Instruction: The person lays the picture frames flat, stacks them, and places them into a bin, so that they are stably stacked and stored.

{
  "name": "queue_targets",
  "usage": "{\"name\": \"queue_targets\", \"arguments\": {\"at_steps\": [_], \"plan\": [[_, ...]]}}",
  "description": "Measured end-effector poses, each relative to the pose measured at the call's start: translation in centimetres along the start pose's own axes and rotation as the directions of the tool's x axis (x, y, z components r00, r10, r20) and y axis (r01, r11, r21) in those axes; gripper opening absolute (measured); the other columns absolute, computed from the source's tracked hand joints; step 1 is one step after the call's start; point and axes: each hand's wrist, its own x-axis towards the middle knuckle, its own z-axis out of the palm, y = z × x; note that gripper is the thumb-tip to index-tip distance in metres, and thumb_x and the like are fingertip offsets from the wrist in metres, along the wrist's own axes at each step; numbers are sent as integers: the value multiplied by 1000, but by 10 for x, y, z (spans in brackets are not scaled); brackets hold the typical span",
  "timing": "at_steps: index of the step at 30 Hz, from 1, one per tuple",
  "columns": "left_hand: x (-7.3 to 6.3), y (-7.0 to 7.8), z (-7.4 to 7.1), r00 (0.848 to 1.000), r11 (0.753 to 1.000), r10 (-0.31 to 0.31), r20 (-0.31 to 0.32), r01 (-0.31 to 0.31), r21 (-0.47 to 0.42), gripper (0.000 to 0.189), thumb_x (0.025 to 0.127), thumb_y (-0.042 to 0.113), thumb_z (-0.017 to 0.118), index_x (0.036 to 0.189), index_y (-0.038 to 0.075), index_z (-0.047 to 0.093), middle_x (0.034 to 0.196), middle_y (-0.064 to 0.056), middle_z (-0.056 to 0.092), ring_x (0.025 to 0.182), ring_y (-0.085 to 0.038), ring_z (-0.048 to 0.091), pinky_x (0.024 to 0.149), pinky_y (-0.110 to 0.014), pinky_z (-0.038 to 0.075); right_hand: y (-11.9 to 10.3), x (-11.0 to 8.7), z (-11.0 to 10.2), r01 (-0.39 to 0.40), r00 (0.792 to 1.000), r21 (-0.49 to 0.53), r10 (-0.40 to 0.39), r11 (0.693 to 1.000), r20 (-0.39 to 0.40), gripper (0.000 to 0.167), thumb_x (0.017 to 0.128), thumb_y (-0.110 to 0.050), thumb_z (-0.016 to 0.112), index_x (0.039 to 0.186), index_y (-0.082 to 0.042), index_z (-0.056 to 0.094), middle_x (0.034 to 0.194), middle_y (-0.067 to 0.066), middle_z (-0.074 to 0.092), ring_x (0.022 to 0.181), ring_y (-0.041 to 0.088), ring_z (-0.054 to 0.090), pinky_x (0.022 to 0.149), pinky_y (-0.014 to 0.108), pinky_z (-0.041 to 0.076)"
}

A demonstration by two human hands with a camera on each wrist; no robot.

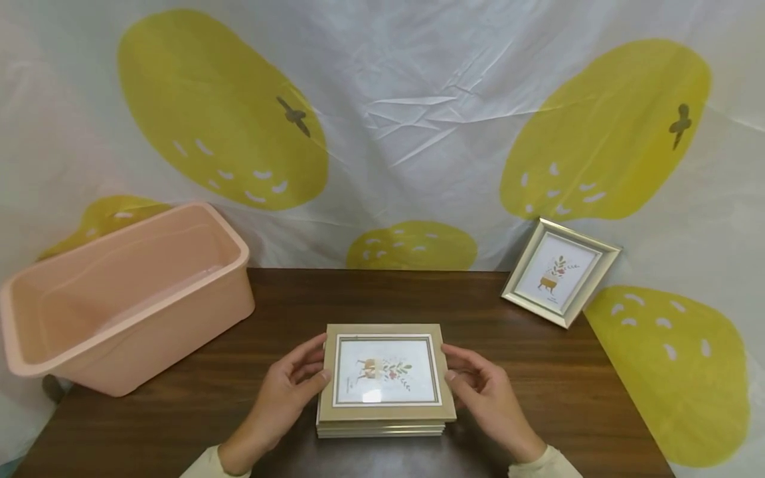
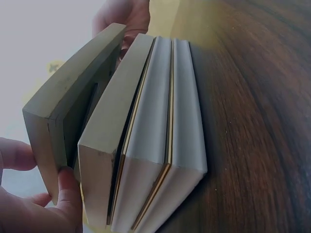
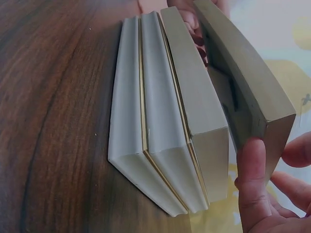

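A beige picture frame (image 1: pixel 388 413) with a plant print is held level between both hands. My left hand (image 1: pixel 287 388) pinches its left side, thumb and fingers on the edge. On the opposite side, my right hand (image 1: pixel 487 395) grips the edge the same way. Beneath it lies a pile of picture frames (image 1: pixel 380 431) on the table. Both wrist views show a gap between the held frame (image 2: pixel 41 136) and the pile. The pile's upper frame (image 3: pixel 194 82) is beige, and two lower frames (image 2: pixel 150 111) have pale sides and thin gold edges.
A pink plastic bin (image 1: pixel 179 328) stands at the left of the dark wooden table (image 1: pixel 299 299). Another picture frame (image 1: pixel 558 271) with a plant print leans against the fruit-patterned cloth (image 1: pixel 412 166) at the back right.
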Motion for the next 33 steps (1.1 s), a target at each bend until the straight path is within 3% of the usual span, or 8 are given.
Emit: {"name": "queue_targets", "arguments": {"at_steps": [8, 23, 33], "plan": [[1, -5, -3, 999, 999, -45, -15, 45, 3, 57, 96, 2, 72, 151, 11, 59, 136, -19, 67, 116, -23, 66, 91, -21, 57, 2, 3, 4, 2, 1000, -20, -1, 1000, 19, 41, 99, -2, 70, 139, 1, 65, 112, 28, 74, 82, 12, 74, 59, 41, 64], [5, -6, -4, 998, 998, -25, -54, 28, 61, 55, 94, 1, 74, 148, 11, 62, 131, -17, 71, 110, -21, 68, 91, -21, 55, 1, 5, 9, 77, 997, -51, -77, 996, 4, 39, 98, 0, 70, 137, 3, 66, 102, 24, 75, 79, 7, 72, 56, 40, 63], [6, -9, -6, 997, 995, -42, -57, 47, 92, 56, 93, 3, 76, 146, 12, 62, 129, -15, 70, 106, -19, 67, 84, -23, 56, 7, 6, 8, 69, 998, -80, -67, 994, 22, 38, 94, 3, 74, 131, 3, 70, 106, 19, 68, 82, 10, 70, 56, 42, 63]]}}
